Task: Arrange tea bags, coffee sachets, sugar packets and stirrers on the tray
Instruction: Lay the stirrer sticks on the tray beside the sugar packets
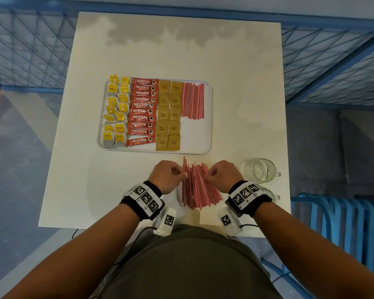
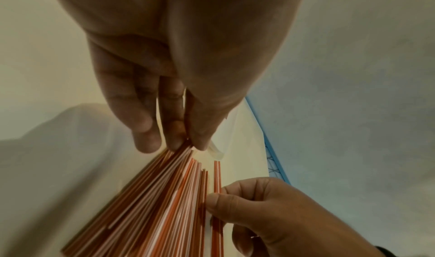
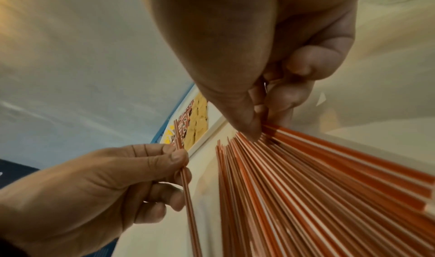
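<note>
A white tray (image 1: 206, 134) holds rows of yellow tea bags (image 1: 116, 113), red coffee sachets (image 1: 141, 111), brown sugar packets (image 1: 168, 115) and a laid bunch of red-and-white stirrers (image 1: 192, 100). In front of it a loose pile of stirrers (image 1: 197, 190) (image 2: 150, 205) (image 3: 317, 186) fans out on the table. My left hand (image 1: 183, 174) (image 3: 179, 155) pinches a couple of stirrers at the pile's left edge. My right hand (image 1: 207, 176) (image 3: 259, 129) pinches stirrers at the pile's right side with thumb and forefinger.
A glass mug (image 1: 259, 169) stands right of my right hand, and a second mug (image 1: 272, 195) shows behind that wrist. The white table (image 1: 235, 61) has bare surface beyond and right of the tray. Blue mesh fencing (image 1: 333, 61) surrounds it, and a blue chair (image 1: 343, 223) stands at the right.
</note>
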Motion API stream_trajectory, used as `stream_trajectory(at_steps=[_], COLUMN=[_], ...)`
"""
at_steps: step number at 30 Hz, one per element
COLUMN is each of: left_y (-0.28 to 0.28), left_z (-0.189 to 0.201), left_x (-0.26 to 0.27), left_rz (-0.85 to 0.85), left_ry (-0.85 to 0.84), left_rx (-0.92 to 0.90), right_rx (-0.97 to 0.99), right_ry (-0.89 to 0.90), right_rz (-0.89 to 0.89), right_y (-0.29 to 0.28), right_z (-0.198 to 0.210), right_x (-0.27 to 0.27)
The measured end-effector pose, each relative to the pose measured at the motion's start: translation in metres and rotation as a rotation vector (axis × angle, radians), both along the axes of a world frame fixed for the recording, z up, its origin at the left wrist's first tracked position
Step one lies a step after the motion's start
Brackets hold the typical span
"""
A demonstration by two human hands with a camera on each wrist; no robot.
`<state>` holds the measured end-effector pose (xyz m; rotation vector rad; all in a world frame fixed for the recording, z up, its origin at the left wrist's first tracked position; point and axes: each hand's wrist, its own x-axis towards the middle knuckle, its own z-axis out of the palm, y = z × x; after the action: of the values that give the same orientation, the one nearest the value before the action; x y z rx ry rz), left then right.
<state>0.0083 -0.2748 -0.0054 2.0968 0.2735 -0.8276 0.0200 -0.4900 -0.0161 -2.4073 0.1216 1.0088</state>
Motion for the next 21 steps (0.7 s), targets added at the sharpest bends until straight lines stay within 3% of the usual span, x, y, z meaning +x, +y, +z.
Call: stream_trajectory(at_steps=[9,15,21], left_y=[0.007,0.01,0.009], left_z=[0.008,0.018,0.021], left_x=[0.02,0.042,0.054], left_rz=[0.057,0.026,0.026], left_ry=[-0.035,-0.067,-0.083], left_rx=[-0.042,-0.076,-0.088], right_rx=[0.153,0.235,0.228], right_ry=[-0.061,-0.159,-0.31], right_rz=[-0.069,-0.173,-0.351], right_y=[0.002,0.008,0.009], right_z=[0.032,0.063,0.055], right_x=[0.045,0.114,0.191])
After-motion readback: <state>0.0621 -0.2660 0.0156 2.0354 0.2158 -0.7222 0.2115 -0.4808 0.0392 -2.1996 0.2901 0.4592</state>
